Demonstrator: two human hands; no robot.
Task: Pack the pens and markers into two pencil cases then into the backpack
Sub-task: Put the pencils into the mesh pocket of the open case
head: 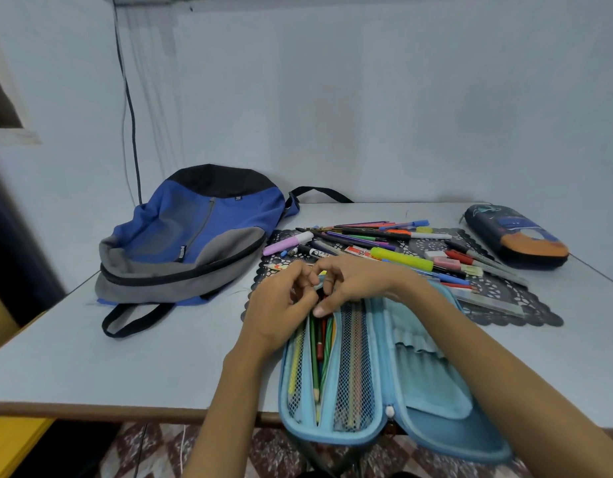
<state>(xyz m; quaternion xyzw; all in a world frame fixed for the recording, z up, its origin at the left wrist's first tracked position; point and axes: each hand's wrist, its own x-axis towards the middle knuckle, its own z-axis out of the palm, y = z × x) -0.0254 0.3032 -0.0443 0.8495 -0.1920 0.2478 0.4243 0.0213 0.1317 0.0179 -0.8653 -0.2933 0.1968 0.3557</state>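
A pale grey tabletop [132, 367] is set into the corner of a room with light blue walls [367, 98]; a dark cable [131, 108] is seen running down the wall behind the backpack [191, 236]. Below the front edge of the tabletop, a floor of red-and-white patterned tiles [153, 450] is visible.

The blue, grey and black backpack is laid flat at the back left, its straps trailing on the tabletop. Just to the right of the backpack a dark lacy mat [498, 298] is spread, and on it a loose heap of pens and markers [384, 239] is scattered, among them a lilac highlighter and a yellow one. Well to the right of the backpack, beyond the mat, a closed dark pencil case [515, 236] with an orange end is lying near the far edge.

In front of the mat, to the lower right of the backpack, a light blue pencil case [419, 374] is opened flat and overhangs the front edge of the tabletop. Pencils are held in its left mesh pocket.

Both hands are brought together over the top end of the open case. The left hand [277, 305] has its fingers curled, and the right hand [353, 281] has its fingers bent, with a thumb pressed on the mesh divider. Something small and dark seems to be pinched between them, though what is gripped cannot be told.
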